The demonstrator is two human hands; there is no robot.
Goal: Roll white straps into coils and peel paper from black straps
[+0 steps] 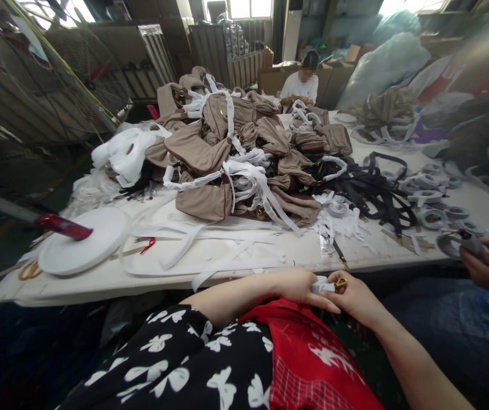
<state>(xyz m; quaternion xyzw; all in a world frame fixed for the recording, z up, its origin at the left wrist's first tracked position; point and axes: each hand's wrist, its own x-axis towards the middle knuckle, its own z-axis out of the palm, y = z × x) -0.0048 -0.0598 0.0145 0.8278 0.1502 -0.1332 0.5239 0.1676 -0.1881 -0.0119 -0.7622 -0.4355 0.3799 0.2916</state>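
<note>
Close in front of my body, both hands hold one small bundle. It looks like a bag strap end (323, 285) wrapped in white material, with a gold clasp (341, 282) at its right end. My left hand (299, 287) is closed round the white wrapped part. The fingers of my right hand (354, 295) pinch it beside the clasp. Just beyond them, at the table's front edge, lies a dark strap with a metal hook (338, 253). Taupe bags (204, 202) with white-wrapped handles are heaped across the middle of the table.
Black straps (376, 193) and grey rolled straps (434, 219) lie on the right of the white table (235, 253). A big white roll (86, 242) with a red-ended rod, white strips (184, 245) and red scissors (147, 245) are left. A co-worker's hands (483, 262) work at right; another person sits opposite.
</note>
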